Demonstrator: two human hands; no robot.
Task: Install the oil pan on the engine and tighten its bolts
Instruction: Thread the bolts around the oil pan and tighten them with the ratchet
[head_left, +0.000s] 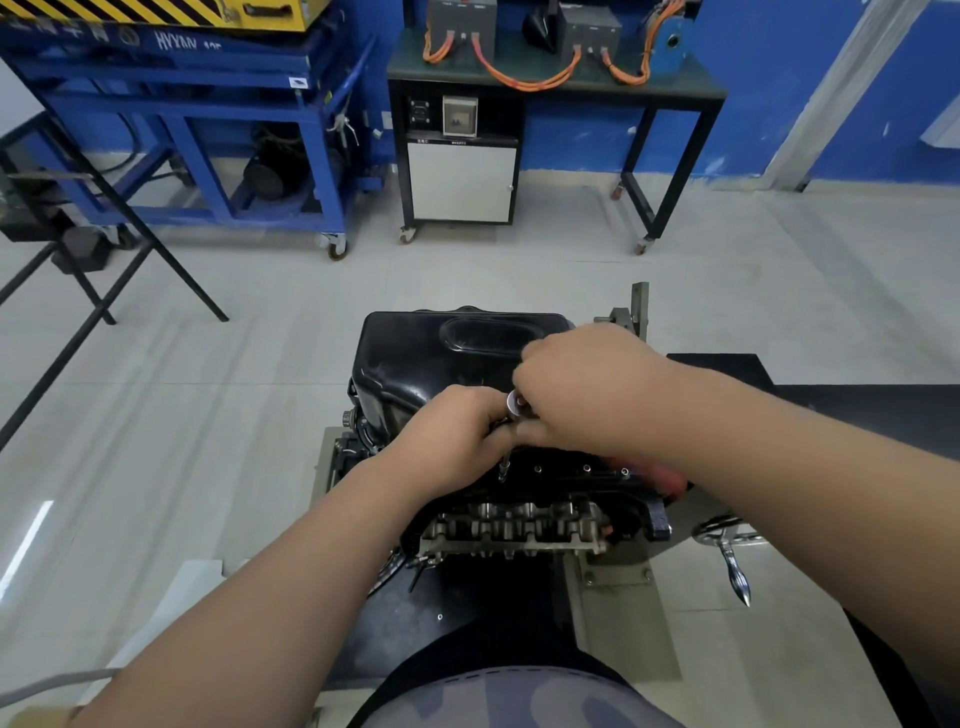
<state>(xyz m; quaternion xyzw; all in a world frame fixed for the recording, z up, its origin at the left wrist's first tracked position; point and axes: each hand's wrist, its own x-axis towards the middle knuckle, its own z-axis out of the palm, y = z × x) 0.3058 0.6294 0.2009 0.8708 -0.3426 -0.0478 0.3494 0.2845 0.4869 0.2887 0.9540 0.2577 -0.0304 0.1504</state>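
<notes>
A glossy black oil pan (415, 358) sits on top of the upturned engine (519, 525) on its stand. Along the pan's near flange I see a row of bolt heads (587, 468). My left hand (452, 441) grips a thin metal tool shaft (503, 467) that stands upright on the flange. My right hand (587, 389) is curled over the top of the same tool, around its silver round head (515, 404). The tip of the tool and whatever is under it are hidden by my fingers.
A chrome crank handle (732, 561) sticks out of the engine stand at the right. A black table (857, 410) lies to the right. Farther back stand a blue wheeled frame (208, 130), a cabinet bench (462, 176) with orange cables, and black folding legs (104, 249) at the left.
</notes>
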